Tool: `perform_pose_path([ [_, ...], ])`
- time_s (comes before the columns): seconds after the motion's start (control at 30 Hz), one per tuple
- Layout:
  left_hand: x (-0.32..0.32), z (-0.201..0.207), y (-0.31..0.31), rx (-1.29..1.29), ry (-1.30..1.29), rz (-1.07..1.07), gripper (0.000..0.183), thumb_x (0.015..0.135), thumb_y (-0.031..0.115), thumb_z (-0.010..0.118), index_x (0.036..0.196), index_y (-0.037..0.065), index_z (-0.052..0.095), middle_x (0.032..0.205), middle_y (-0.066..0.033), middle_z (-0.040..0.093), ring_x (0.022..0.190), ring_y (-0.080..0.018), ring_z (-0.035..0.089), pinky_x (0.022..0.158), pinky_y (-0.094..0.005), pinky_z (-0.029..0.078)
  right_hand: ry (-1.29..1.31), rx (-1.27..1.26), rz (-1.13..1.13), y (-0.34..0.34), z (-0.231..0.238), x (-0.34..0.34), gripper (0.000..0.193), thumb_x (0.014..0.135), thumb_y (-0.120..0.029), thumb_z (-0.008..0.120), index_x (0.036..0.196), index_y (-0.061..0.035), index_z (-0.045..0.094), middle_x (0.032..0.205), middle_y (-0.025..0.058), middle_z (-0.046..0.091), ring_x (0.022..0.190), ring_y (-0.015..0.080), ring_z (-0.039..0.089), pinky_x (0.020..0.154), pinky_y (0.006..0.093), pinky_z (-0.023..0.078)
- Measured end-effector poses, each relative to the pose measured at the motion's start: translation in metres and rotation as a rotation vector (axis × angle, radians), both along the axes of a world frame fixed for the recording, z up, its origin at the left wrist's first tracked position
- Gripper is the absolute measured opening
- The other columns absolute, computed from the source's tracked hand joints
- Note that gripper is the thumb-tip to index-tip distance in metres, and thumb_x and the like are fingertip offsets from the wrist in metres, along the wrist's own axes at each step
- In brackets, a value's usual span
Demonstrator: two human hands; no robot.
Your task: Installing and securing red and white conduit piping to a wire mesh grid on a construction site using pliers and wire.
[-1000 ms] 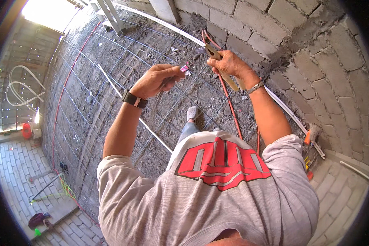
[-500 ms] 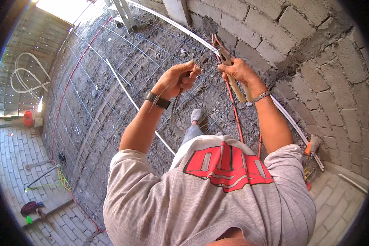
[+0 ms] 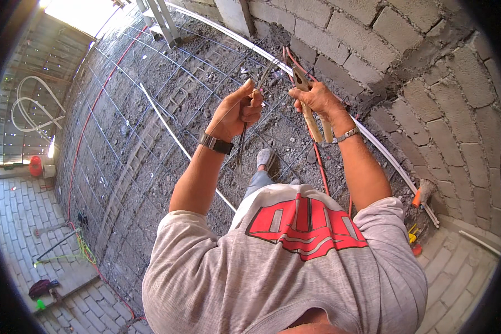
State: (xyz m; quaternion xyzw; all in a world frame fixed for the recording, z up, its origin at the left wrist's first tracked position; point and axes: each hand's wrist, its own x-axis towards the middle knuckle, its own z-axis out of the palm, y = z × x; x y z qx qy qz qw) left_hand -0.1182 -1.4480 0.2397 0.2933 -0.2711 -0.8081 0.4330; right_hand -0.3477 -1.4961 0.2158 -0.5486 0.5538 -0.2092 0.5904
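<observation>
My left hand (image 3: 237, 111) is closed around a bundle of thin dark wire (image 3: 242, 142), its fingers pinched together. Loose ends hang below the fist, while other strands stick up past the fingertips toward the right. To the right, my right hand (image 3: 322, 103) grips a pair of pliers (image 3: 313, 123) with pale, worn handles. Their metal jaws point up and away from me, beyond my thumb. A small gap separates the two hands, and the jaws appear apart from the wire. Whether the jaws are parted is too small to tell.
A grid of steel bars (image 3: 203, 89) covers the rough dirt ground below. White pipes (image 3: 389, 153) run along the block wall (image 3: 451, 106) on the right. A red hose (image 3: 320, 167) passes below my right hand. A metal ladder (image 3: 162, 25) stands far off; an orange-handled tool (image 3: 417, 197) lies near the wall.
Both hands have shifted slightly left in the view, and the gap between them is a little wider. The wire and the pliers stay in the same hands.
</observation>
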Motion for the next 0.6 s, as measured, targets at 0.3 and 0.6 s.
perform_pose_path([
  [0.3, 0.009, 0.005, 0.004, 0.048, -0.014, -0.045, 0.047, 0.092, 0.049, 0.045, 0.066, 0.01, 0.047, 0.055, 0.0064, 0.032, 0.045, -0.0031, 0.027, 0.039, -0.0195, 0.021, -0.062, -0.052, 0.001, -0.001, -0.006, 0.003, 0.027, 0.083, -0.028, 0.068, 0.092, -0.0041, 0.058, 0.066, 0.0017, 0.061, 0.058, 0.0101, 0.059, 0.054, 0.0267, 0.049],
  [0.6, 0.014, 0.004, 0.0, -0.016, 0.172, -0.086, 0.032, 0.093, 0.034, 0.05, 0.082, 0.004, 0.052, 0.06, 0.0068, 0.032, 0.048, -0.0018, 0.027, 0.042, -0.0169, 0.026, -0.065, -0.018, -0.048, 0.008, -0.005, 0.01, 0.029, 0.081, -0.032, 0.068, 0.083, -0.0032, 0.062, 0.062, 0.0051, 0.062, 0.054, 0.0126, 0.06, 0.052, 0.0297, 0.048],
])
